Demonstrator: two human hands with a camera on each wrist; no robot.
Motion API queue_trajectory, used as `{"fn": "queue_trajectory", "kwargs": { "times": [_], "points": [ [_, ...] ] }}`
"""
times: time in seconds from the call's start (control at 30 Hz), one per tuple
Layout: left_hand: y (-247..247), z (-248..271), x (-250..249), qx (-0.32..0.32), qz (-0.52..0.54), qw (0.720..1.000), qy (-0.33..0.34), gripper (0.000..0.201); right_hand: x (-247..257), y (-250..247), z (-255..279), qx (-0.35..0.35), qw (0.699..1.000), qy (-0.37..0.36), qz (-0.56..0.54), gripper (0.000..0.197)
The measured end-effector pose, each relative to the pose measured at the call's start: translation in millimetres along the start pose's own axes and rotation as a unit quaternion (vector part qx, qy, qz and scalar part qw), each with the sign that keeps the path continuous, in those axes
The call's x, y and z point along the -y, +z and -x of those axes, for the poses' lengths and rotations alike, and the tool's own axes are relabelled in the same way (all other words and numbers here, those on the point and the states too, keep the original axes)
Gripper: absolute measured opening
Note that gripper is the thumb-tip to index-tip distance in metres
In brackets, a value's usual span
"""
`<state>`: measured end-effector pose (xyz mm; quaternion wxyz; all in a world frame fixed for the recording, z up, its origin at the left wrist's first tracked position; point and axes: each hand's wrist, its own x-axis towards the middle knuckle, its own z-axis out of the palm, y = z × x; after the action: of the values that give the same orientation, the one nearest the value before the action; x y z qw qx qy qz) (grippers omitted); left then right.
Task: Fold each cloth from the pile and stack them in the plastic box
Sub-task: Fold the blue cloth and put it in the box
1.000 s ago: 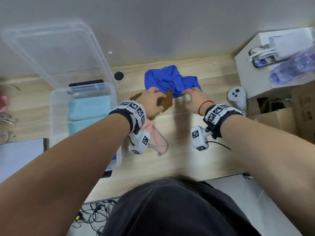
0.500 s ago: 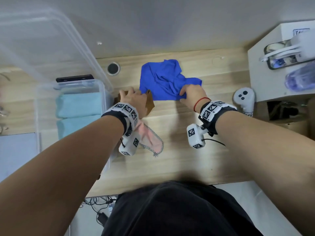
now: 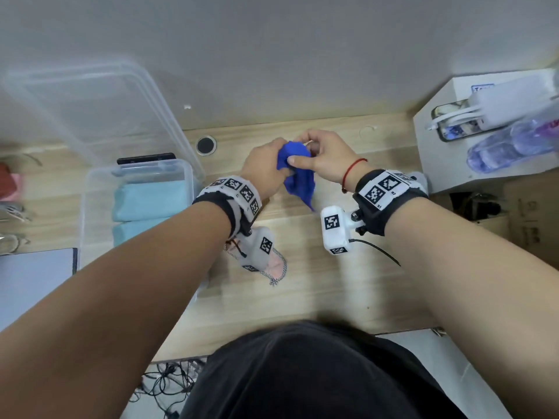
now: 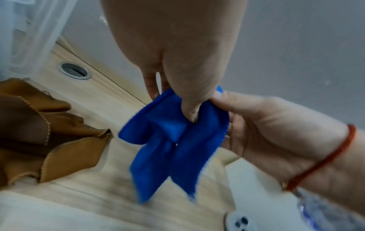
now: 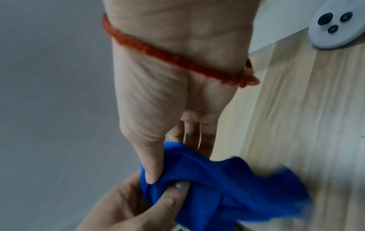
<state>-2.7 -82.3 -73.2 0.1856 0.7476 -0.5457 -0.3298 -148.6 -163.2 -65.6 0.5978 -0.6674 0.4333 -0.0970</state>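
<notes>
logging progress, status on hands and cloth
Both hands, left and right, pinch blue cloth, lifted, bunched, unfolded. Two folded cloths in box. Nothing blocking.

I count one crumpled royal-blue microfibre cloth point(image 3: 298, 173), one rumpled tan-brown cloth with pale stitched edges point(image 4: 53, 132), one pink mesh-edged cloth point(image 3: 276, 264), two folded light-blue cloths point(image 3: 148, 201) and one clear plastic box point(image 3: 90, 213).

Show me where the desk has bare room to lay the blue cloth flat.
Bare desk shows in front of the hands, between the pink cloth and the desk's right edge. Left is crowded: brown cloth and plastic box. Both hands, left and right, grip the blue cloth above the desk.
</notes>
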Motion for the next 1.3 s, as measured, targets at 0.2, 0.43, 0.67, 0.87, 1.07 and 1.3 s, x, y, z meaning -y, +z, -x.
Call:
{"fn": "queue_trajectory", "kwargs": {
  "times": [0.2,0.43,0.67,0.87,1.07,1.3],
  "points": [
    [-33.0,30.2,-19.3,-0.125,0.091,0.988,-0.020,0.032,23.1,-8.3,29.2,0.044,0.998,-0.045,0.030,0.026],
    [-52.0,85.9,-14.3,-0.112,0.123,0.986,0.007,0.039,41.1,-1.3,70.4,-0.082,0.989,-0.097,0.070,0.018],
    [-57.2,147.5,-23.8,-0.082,-0.055,0.990,0.097,0.061,89.3,29.8,135.7,-0.100,0.973,-0.192,0.080,0.025],
    [-53.8,196.3,-38.3,-0.056,0.070,0.988,0.128,0.021,94.8,69.2,180.9,-0.128,0.964,-0.217,0.082,0.015],
    [-42.1,238.5,-7.2,0.000,-0.030,0.996,0.078,0.015,99.0,65.6,226.9,-0.256,0.933,-0.235,0.093,0.026],
    [-54.7,259.9,-23.4,-0.031,0.088,0.996,0.000,0.015,85.3,49.4,242.1,-0.328,0.914,-0.211,0.110,0.033]
  ]
}}
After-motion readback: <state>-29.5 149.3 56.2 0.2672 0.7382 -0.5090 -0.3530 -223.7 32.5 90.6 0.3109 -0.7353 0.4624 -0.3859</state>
